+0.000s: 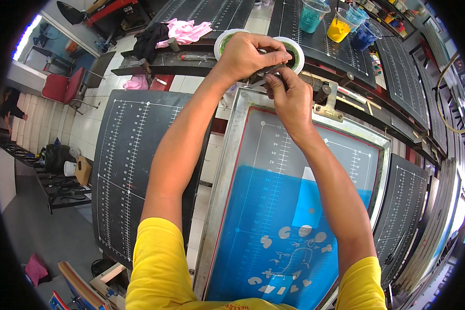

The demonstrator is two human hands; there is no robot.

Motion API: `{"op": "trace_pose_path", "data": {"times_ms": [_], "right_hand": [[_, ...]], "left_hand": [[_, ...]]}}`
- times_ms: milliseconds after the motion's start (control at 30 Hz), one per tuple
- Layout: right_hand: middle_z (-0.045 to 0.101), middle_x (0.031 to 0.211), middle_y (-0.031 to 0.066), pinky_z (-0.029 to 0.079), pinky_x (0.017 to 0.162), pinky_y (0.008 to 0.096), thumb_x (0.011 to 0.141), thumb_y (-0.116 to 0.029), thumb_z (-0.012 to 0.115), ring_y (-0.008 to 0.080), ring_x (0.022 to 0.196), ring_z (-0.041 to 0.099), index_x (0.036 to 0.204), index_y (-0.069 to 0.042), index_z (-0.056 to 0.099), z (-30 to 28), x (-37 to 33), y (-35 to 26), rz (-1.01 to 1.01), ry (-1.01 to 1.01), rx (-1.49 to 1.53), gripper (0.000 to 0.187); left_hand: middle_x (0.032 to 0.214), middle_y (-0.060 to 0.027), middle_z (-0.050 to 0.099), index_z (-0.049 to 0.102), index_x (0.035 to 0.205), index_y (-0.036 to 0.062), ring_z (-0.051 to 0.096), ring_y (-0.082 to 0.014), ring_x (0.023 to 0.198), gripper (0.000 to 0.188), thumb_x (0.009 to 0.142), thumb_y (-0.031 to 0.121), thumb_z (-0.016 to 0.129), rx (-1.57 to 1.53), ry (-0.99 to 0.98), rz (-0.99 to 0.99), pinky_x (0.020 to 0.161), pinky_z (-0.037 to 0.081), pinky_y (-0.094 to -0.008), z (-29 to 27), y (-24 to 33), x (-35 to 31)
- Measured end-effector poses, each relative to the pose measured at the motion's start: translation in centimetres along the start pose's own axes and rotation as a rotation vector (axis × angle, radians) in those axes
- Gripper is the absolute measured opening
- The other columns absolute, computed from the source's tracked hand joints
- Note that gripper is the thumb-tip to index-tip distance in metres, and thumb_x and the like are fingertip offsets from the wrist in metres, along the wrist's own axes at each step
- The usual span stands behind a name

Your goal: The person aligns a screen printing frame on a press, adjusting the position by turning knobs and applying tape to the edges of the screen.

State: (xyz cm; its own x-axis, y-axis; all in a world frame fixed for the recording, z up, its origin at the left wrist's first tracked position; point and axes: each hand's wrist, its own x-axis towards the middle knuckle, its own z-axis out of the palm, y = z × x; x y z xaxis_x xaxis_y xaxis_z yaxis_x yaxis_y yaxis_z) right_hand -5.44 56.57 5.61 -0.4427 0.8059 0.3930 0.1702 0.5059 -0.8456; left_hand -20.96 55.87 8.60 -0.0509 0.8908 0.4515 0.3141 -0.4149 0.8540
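Observation:
Both my hands come together over the far end of a screen-printing frame [223,150]. My left hand [250,54] is closed, thumb and fingers pressed together in front of a white-rimmed round thing with green inside [223,42]. Just right of and below it, my right hand [293,98] is also closed in a pinch. Something small and dark shows between the fingertips, too hidden to name. A second white-rimmed round thing [297,58] stands partly behind the fingers. The frame's mesh carries a blue coating [253,206] with pale cut-out shapes near me.
Dark printing boards [155,170] with white scales flank the frame. A metal hinge clamp [329,107] sits at its far edge. Beyond are cups of teal [312,18], yellow [339,30] and blue ink [363,39], and a pink cloth [186,31]. A red chair [64,85] stands left.

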Motion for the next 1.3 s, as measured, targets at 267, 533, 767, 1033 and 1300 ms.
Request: {"op": "trace_pose_path", "data": {"times_ms": [267, 533, 767, 1033, 1300], "right_hand": [[0.062, 0.068, 0.0173, 0.045, 0.057, 0.0387, 0.084, -0.009, 0.065, 0.0315, 0.058, 0.06, 0.087, 0.002, 0.061, 0.1, -0.3, 0.4, -0.045, 0.02, 0.004, 0.012], [0.061, 0.066, 0.0166, 0.044, 0.056, 0.0382, 0.084, -0.008, 0.065, 0.0308, 0.057, 0.058, 0.085, 0.002, 0.06, 0.1, -0.8, 0.5, 0.003, 0.005, 0.035, 0.011], [0.06, 0.065, 0.0177, 0.044, 0.056, 0.0392, 0.083, -0.006, 0.066, 0.0326, 0.056, 0.057, 0.088, 0.002, 0.062, 0.4, -0.6, 0.7, -0.137, 0.042, -0.038, 0.01], [0.06, 0.067, 0.0182, 0.044, 0.054, 0.0405, 0.08, -0.003, 0.068, 0.0348, 0.058, 0.059, 0.088, 0.001, 0.06, 0.6, -0.5, 0.9, -0.185, 0.058, -0.09, 0.012], [0.065, 0.069, 0.0134, 0.047, 0.054, 0.0321, 0.085, -0.005, 0.065, 0.0229, 0.057, 0.064, 0.088, 0.001, 0.061, 1.2, -0.3, 1.2, -0.247, 0.076, -0.202, 0.007]], "left_hand": [[0.085, -0.0056, 0.072, 0.073, 0.092, 0.001, 0.064, -0.0089, 0.078, 0.022, 0.078, 0.017, 0.077, 0.097, -0.142, 0.039, 0.072, 0.051, -0.0229, -0.7, -0.2, 0.1], [0.08, -0.0052, 0.071, 0.072, 0.09, -0.0007, 0.062, -0.007, 0.073, 0.022, 0.078, 0.017, 0.077, -0.017, -0.11, -0.039, 0.067, 0.05, -0.0217, -0.5, -0.3, 0.0], [0.074, -0.0043, 0.069, 0.072, 0.088, -0.0014, 0.06, -0.0057, 0.067, 0.021, 0.078, 0.017, 0.077, 0.086, -0.023, 0.083, 0.06, 0.049, -0.0202, 0.0, -0.3, -0.4], [0.076, -0.005, 0.07, 0.071, 0.085, -0.0024, 0.064, -0.008, 0.072, 0.018, 0.079, 0.014, 0.073, 0.068, -0.031, 0.038, 0.066, 0.051, -0.0206, 0.1, -0.4, -0.4], [0.077, -0.0053, 0.07, 0.071, 0.085, -0.0031, 0.064, -0.0086, 0.072, 0.016, 0.08, 0.012, 0.072, -0.002, -0.036, 0.028, 0.067, 0.051, -0.0211, 0.1, -0.9, -0.1]]}}
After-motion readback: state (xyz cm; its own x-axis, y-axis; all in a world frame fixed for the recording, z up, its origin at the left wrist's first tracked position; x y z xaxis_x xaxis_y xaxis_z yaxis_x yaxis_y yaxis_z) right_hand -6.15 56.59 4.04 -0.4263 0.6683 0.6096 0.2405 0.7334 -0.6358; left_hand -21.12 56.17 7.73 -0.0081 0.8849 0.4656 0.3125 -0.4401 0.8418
